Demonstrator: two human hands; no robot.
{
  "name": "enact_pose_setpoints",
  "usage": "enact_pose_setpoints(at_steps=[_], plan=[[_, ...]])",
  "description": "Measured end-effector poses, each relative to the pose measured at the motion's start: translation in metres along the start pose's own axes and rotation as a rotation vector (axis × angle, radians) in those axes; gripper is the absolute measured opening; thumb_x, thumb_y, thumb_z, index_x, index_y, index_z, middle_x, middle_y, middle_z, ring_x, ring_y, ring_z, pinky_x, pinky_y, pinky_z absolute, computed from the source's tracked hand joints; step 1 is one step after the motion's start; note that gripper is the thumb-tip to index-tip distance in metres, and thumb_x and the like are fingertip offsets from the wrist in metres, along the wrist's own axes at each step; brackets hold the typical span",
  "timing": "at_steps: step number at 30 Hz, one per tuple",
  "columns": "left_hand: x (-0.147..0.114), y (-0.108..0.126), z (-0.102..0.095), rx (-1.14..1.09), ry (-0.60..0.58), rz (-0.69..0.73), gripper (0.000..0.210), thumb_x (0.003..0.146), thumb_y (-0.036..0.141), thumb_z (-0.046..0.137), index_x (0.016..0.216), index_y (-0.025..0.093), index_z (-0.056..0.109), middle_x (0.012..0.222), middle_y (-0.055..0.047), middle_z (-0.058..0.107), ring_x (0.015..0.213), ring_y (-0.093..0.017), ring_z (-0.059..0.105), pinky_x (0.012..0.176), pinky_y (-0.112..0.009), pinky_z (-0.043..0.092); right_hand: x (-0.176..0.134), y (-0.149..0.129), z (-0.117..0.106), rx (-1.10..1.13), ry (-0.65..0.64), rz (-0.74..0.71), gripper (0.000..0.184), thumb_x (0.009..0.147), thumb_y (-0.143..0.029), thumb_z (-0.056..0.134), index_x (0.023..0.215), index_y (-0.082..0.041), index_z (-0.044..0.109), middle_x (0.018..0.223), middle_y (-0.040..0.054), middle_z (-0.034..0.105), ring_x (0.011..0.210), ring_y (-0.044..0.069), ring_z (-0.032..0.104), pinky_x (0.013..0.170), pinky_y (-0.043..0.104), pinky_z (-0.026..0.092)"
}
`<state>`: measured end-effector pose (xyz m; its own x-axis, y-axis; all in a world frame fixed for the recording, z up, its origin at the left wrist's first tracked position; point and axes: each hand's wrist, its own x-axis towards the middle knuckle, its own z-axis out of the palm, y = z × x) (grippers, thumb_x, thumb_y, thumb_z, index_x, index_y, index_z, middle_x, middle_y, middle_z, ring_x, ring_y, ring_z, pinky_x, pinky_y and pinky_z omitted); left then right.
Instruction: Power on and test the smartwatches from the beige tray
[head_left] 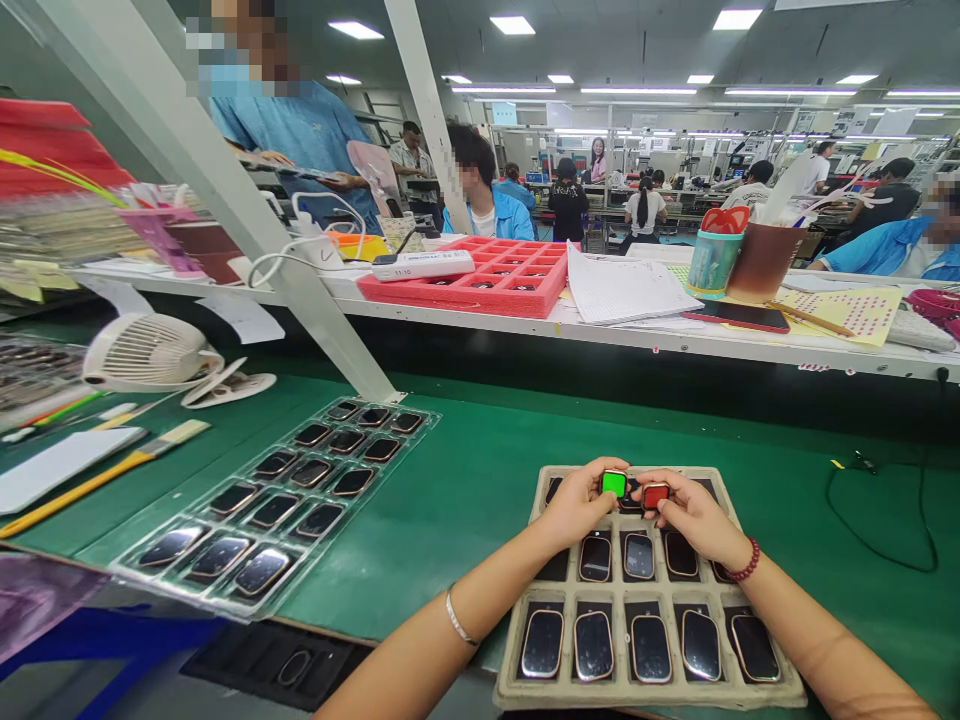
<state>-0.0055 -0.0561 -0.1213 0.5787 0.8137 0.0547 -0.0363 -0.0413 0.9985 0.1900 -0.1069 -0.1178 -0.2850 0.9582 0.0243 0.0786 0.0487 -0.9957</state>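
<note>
My left hand (583, 502) is closed on a smartwatch face (613, 483) whose screen glows green. Beside it, my right hand (694, 515) grips a second smartwatch face (655, 496) with a red screen, thumb at its lower edge. Both are held over the far row of a beige moulded tray (517, 655). Dark-screened watch faces lie in the tray's compartments, such as one watch face (650, 648) in the near row. My hands and forearms hide part of the far and middle rows.
Left of the tray lies a clear plastic tray (281, 540) of watch faces. A brush (142, 462) and white fan (154, 355) sit farther left. A thin black cable (885, 530) lies at right. Above runs a shelf (675, 350) with a red foam tray (450, 292); a slanted post (247, 225) crosses the left.
</note>
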Motion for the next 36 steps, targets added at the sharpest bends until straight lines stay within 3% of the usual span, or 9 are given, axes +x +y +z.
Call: enact_pose_setpoints(at_steps=[14,24,36], plan=[[-0.002,0.002,0.000,0.061,0.046,0.011,0.043,0.069,0.016,0.062,0.111,0.018,0.055,0.090,-0.004,0.061,0.072,-0.014,0.057,0.065,-0.025,0.045,-0.002,-0.005,0.003,0.001,0.009,0.008,0.039,0.076,-0.011,0.048,0.114,-0.020,0.052,0.104,0.0068,0.064,0.077,0.015,0.063,0.063,0.027,0.050],[-0.001,0.005,0.001,0.046,0.034,0.033,0.030,0.073,0.019,0.059,0.102,0.014,0.056,0.085,-0.004,0.060,0.072,-0.013,0.055,0.067,-0.025,0.043,-0.001,-0.002,0.002,-0.004,-0.003,0.000,0.035,0.079,-0.013,0.048,0.112,-0.022,0.055,0.102,0.0061,0.065,0.078,0.017,0.063,0.063,0.028,0.050],[-0.004,0.012,0.002,-0.019,0.008,-0.017,0.026,0.075,0.035,0.060,0.089,0.013,0.058,0.076,-0.004,0.060,0.069,-0.014,0.055,0.061,-0.026,0.047,0.000,0.000,-0.002,0.105,0.005,0.042,0.024,0.085,-0.036,0.051,0.100,-0.021,0.060,0.092,0.0060,0.067,0.069,0.016,0.063,0.060,0.028,0.048]])
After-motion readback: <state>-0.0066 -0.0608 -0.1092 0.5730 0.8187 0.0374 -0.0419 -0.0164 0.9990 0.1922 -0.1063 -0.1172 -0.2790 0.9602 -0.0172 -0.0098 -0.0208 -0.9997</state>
